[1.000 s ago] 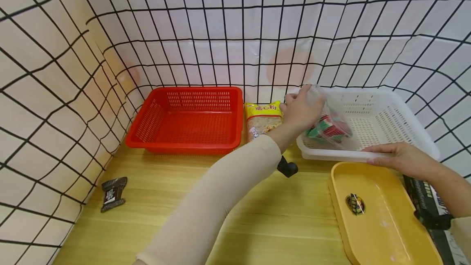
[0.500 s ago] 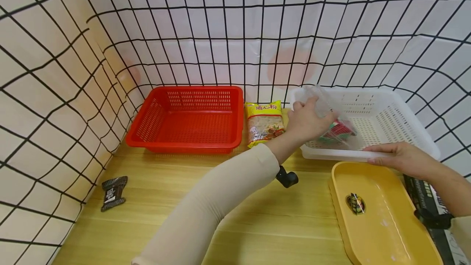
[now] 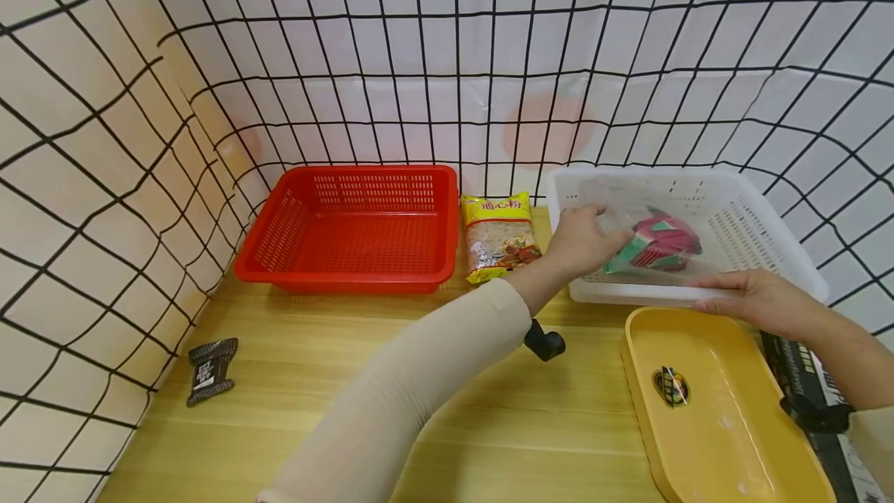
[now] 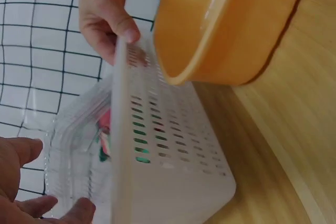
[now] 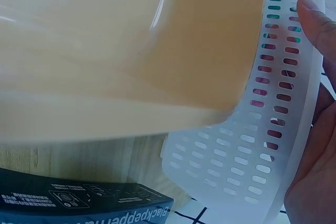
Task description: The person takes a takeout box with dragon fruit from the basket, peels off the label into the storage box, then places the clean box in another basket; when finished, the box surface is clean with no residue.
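A white perforated basket stands at the back right. My right hand grips its front rim, thumb outside and fingers inside, as the left wrist view also shows. Inside the basket lies a clear plastic container, with a pink, red and green item at it; I cannot tell whether that item is within or beneath the plastic. My left hand is over the basket's left end. In the left wrist view its thumb and fingers are spread apart by the container's edge, curled round nothing.
A yellow tray sits before the white basket, beside a black box. A red basket stands back left, with a pasta bag to its right. A small dark packet lies left. Black wire mesh borders the table.
The clear plastic container, earlier tilted up in my left hand, has gone down into the white basket. My left hand has lowered and its fingers have come apart. The right hand stays on the rim.
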Demonstrator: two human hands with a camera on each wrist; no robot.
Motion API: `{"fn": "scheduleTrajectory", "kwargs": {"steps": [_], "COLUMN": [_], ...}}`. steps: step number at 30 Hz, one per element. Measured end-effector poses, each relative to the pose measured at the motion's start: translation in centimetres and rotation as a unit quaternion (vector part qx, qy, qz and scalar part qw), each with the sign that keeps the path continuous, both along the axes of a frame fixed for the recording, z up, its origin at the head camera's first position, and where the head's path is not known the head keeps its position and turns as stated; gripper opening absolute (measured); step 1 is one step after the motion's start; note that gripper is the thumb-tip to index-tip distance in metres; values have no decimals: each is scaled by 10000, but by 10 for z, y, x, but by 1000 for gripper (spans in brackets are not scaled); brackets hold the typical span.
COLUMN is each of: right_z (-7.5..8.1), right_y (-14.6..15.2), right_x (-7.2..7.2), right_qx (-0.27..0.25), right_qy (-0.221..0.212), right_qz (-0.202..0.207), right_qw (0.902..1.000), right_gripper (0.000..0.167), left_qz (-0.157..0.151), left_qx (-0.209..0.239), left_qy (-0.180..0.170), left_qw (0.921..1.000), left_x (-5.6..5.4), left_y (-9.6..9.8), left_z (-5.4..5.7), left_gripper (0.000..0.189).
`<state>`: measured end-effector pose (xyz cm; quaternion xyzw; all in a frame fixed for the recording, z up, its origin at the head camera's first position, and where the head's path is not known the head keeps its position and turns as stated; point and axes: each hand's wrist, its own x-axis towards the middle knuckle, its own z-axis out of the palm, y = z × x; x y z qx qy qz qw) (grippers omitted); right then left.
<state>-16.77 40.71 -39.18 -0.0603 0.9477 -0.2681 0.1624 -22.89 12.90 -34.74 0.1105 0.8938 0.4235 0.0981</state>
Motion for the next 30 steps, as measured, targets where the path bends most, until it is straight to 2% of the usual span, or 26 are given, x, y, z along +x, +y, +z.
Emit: {"fn": "scheduleTrajectory", "kwargs": {"steps": [4,9,13,21,30], "right_z": [0,0,0,0,2], "right_y": [-1,-2,-3,-2,-1], "right_x": [0,0,1,0,0], "right_qx": [16,-87,-201,-106,-85], "right_qy": [-25,-38,-97,-86,-63], "right_qz": [3,-27,-99,13,-5], "right_qw": [10000,10000,9997,9999,9999], "right_gripper": [53,53,56,54,52], "left_qz": [-129,-754,-1141,-1522,-1866], "left_qx": [-267,-546,-580,-314,-234], "left_qy": [73,341,493,958,1639], "left_qw": [9995,9951,9905,9832,9684], "left_x": [-7,-17,-18,1,26], "left_y": [3,1,-6,-24,-49], "left_z": [-6,-9,-11,-16,-24], "left_gripper": [60,62,58,47,41]}}
